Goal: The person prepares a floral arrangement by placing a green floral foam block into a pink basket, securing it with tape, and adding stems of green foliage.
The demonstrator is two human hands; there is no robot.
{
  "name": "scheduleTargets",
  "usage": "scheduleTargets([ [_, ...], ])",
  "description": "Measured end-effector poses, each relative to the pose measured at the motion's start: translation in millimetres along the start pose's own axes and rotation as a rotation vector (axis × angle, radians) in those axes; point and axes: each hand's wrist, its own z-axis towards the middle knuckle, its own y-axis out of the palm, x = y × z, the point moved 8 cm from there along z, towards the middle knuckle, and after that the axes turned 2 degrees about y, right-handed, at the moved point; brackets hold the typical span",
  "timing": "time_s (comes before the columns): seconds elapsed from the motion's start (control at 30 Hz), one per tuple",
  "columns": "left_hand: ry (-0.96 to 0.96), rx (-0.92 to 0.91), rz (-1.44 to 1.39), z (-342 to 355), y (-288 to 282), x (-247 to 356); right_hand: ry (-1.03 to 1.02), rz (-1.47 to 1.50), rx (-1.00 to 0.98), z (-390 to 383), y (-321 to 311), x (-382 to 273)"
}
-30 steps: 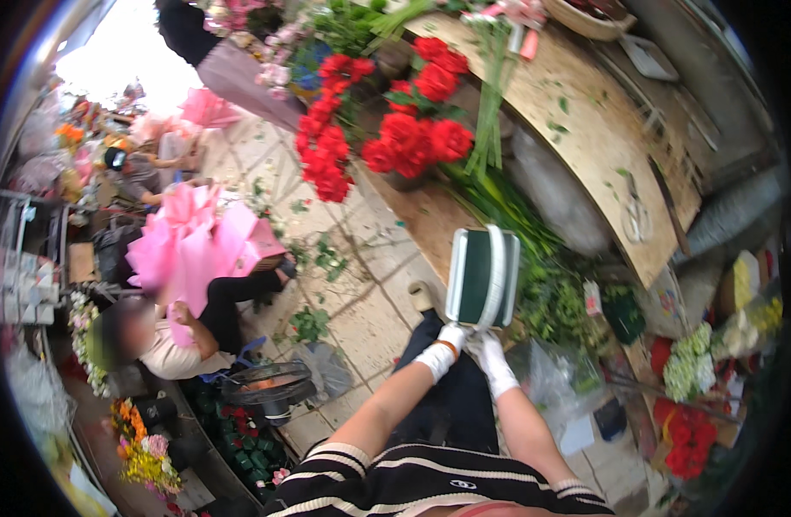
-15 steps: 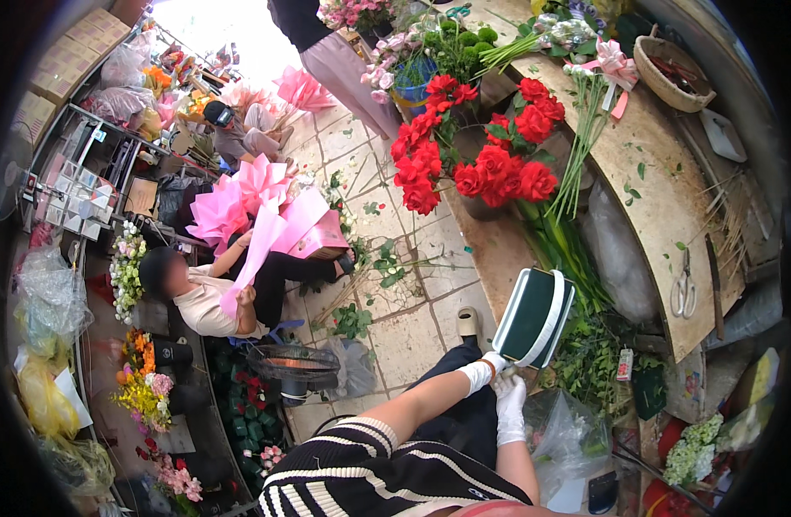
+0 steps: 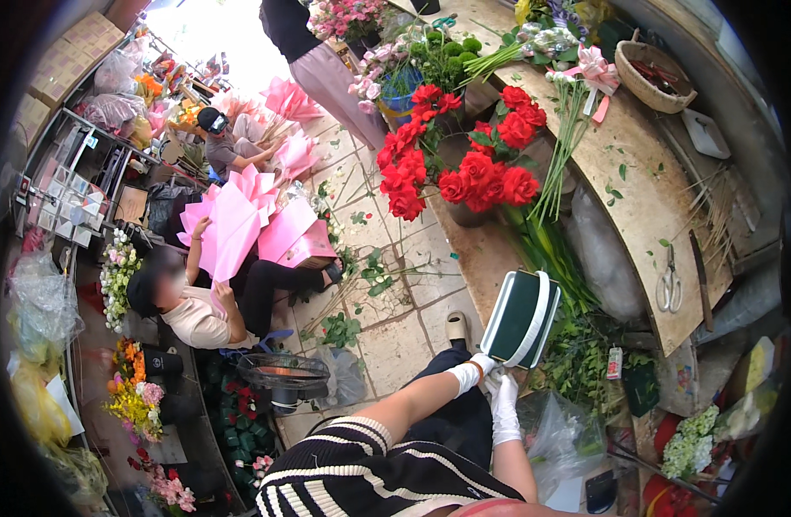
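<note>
A rectangular basket point(image 3: 497, 319) with a white rim and white band handle point(image 3: 542, 314) is tilted in front of me. A dark green block, which looks like floral foam, fills it. My left hand point(image 3: 476, 370), in a white glove, is closed at its lower left corner. Right beside it, my gloved right hand point(image 3: 502, 395) has its fingers drawn together just under the same corner. What those fingertips hold is too small to make out. Red roses point(image 3: 477, 177) stand in a container beyond the basket.
A curved worktop point(image 3: 623, 172) on the right bears cut stems, scissors point(image 3: 670, 284) and a wicker basket point(image 3: 654, 77). Green leaves point(image 3: 576, 345) lie beside the basket. On the left, a seated person handles pink wrapping paper point(image 3: 227, 228) near a fan point(image 3: 283, 372). Two other people are farther off.
My view has shifted slightly, so the scene sits a little differently. Both hands stay at the basket's lower corner. The seated person's pink sheet is now spread wider and held higher.
</note>
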Motion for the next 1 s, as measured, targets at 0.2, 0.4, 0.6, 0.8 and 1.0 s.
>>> scheduleTargets([
  [0.2,-0.020,0.068,0.026,28.4,6.2,-37.7,-0.113,-0.250,0.065,-18.2,16.8,-11.0],
  [0.4,-0.027,-0.029,0.153,27.6,11.4,-34.7,-0.291,-0.446,0.194,-26.6,5.1,-6.5],
  [0.6,0.025,-0.090,0.336,26.1,15.5,-34.4,0.080,0.200,0.085,-57.6,16.3,-19.2],
  [0.8,-0.062,-0.012,0.176,6.7,8.3,-9.5,0.164,0.903,0.019,-38.1,6.2,-23.7],
  [1.0,-0.303,-0.111,0.114,-14.0,5.5,2.7,0.108,0.751,0.036,-21.4,-4.8,-9.2],
])
